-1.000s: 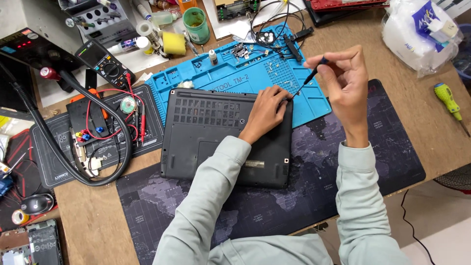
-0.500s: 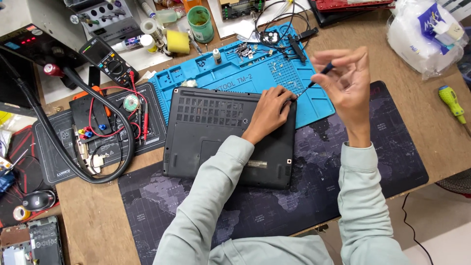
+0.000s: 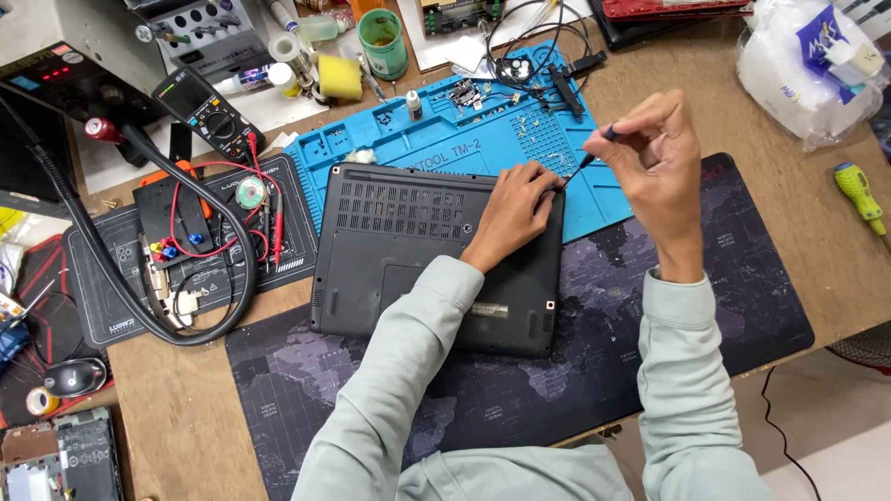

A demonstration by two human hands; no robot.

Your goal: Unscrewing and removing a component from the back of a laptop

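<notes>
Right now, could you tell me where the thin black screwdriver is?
In the head view, the screwdriver is pinched in the right hand, slanting down toward the laptop's upper right corner, over the blue mat.

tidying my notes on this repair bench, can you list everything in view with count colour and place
laptop: one, black, bottom up, middle of the bench
screwdriver: one, thin, black, tip at the laptop's far right corner
silicone mat: one, blue, behind the laptop
desk mat: one, dark, map print, under the laptop
multimeter: one, black, far left
cup: one, green, far edge
sponge: one, yellow, left of the cup
plastic bag: one, white, far right
spare screwdriver: one, green and yellow, right edge
left hand: rests on the laptop's far right corner
right hand: pinches the screwdriver
</notes>
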